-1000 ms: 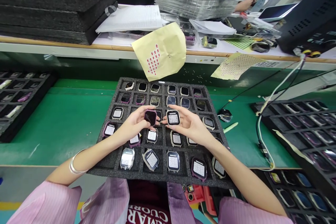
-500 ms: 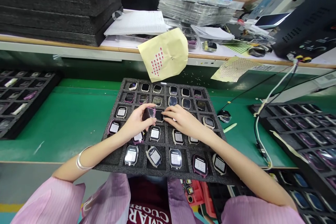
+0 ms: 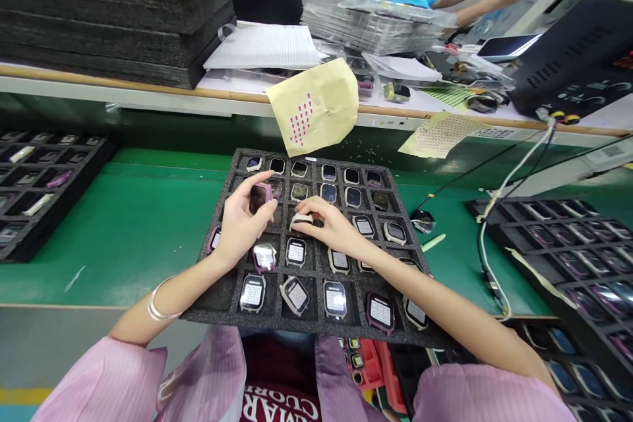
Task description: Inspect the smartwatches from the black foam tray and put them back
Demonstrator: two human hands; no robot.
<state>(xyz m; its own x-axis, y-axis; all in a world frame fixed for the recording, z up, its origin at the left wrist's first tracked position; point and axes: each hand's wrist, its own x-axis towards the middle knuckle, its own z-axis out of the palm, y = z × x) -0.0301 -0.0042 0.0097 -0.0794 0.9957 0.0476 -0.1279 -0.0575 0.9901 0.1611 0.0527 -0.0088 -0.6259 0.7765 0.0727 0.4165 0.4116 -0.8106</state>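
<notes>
Right now the left hand [image 3: 241,224] pinches a purple-cased smartwatch body [image 3: 260,196] above the foam tray [image 3: 217,290], while the right hand [image 3: 330,227] curls around a pale one [image 3: 299,220] at its pocket, and either light fingertip hold could probably slip.

Black foam tray [image 3: 232,306] on green table top [image 3: 138,224]. Purple-cased watch [image 3: 260,196], dark screen, in left hand [image 3: 242,227]. White-cased watch [image 3: 299,220] under right hand [image 3: 332,227]. Pale yellow sheet [image 3: 316,104], red dot pattern. Pink striped sleeves [image 3: 123,376].
</notes>
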